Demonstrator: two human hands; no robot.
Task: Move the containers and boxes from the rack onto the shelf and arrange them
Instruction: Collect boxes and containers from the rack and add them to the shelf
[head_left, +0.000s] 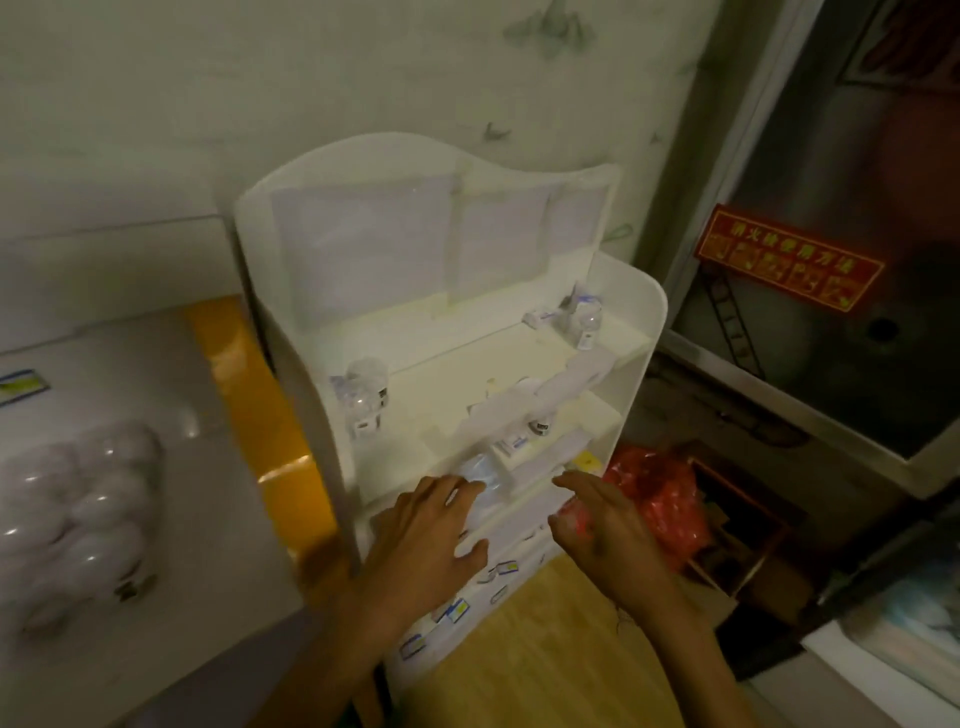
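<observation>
A white tiered rack (636, 332) stands against the wall. Clear containers (363, 395) sit at its left on the middle tier, and more clear containers (582, 317) at the back right. Small white boxes (511, 444) lie on the lower tiers. My left hand (431, 530) reaches over the lower tier with fingers straight, its fingertips touching a clear bluish container (483, 470). Beside it, my right hand (602, 519) hovers with fingers straight near the rack's right front; something pink shows under its palm, unclear what.
A grey counter (130, 415) with a yellow edge lies to the left, bearing a pack of white round containers (78, 519). A red plastic bag (660, 493) sits on the floor right of the rack. A metal cabinet door with a red sign (789, 260) stands at right.
</observation>
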